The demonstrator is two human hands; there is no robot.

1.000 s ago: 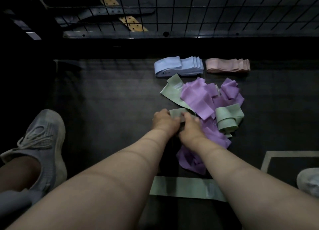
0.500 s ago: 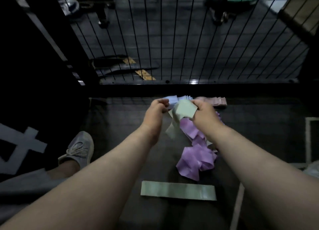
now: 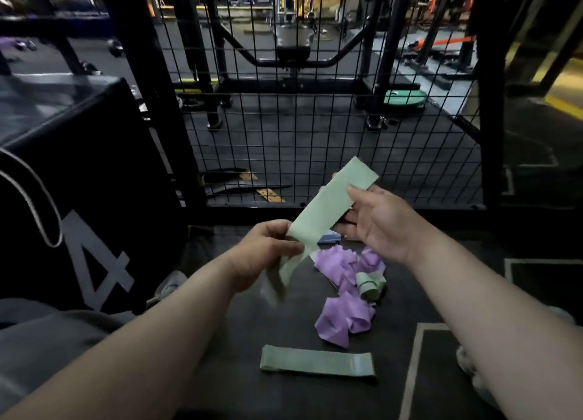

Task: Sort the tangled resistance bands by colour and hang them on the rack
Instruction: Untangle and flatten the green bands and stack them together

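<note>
I hold a pale green resistance band (image 3: 328, 203) in the air, stretched flat between both hands. My left hand (image 3: 265, 251) pinches its lower end, with a loose tail hanging down. My right hand (image 3: 378, 221) grips its upper end. Below on the dark floor lies a tangle of purple bands (image 3: 342, 296) with a rolled green band (image 3: 370, 285) in it. A flat green band (image 3: 317, 363) lies nearer to me. A bit of a blue band (image 3: 329, 238) shows behind my hands.
A black wire mesh panel (image 3: 315, 129) stands just beyond the bands, with gym machines behind it. A large black box marked 4 (image 3: 79, 199) is at my left. My shoes (image 3: 165, 288) rest on the floor, white floor lines at right.
I have lifted the green band clear of the pile and pulled it out straight between my hands. My view has tilted up, showing more of the mesh and gym.
</note>
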